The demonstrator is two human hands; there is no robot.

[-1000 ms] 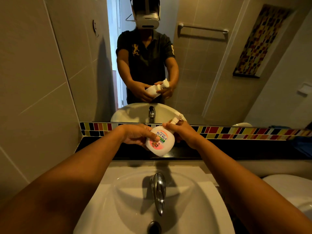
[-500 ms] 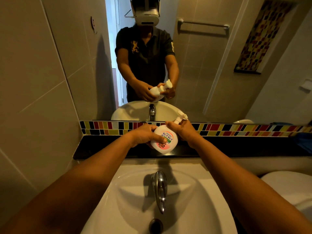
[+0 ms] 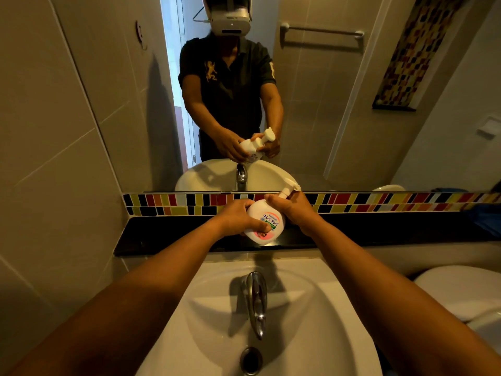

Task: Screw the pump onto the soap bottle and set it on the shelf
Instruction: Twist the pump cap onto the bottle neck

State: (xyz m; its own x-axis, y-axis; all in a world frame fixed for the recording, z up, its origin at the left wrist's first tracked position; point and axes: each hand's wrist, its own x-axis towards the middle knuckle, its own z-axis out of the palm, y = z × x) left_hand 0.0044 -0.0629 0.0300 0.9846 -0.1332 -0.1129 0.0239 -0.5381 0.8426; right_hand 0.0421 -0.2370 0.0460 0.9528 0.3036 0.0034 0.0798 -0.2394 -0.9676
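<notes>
A round white soap bottle (image 3: 267,225) with a pink and green label is held tilted just above the black shelf (image 3: 168,234), its base towards me. My left hand (image 3: 238,217) grips the bottle's body from the left. My right hand (image 3: 290,207) is closed around the bottle's neck, where the white pump (image 3: 289,186) sticks out up and to the right. The joint between pump and bottle is hidden by my fingers. The mirror above shows both hands on the bottle.
A white washbasin (image 3: 311,308) with a chrome tap (image 3: 256,297) and drain lies below my arms. A coloured tile strip (image 3: 379,202) runs behind the shelf, under the mirror. A white toilet lid (image 3: 461,289) sits at the right, a blue cloth (image 3: 488,221) on the shelf's right end.
Both hands and the bottle have moved away from me, towards the shelf and tile strip. The bottle has tipped a little more upright, and the grip on body and neck is unchanged.
</notes>
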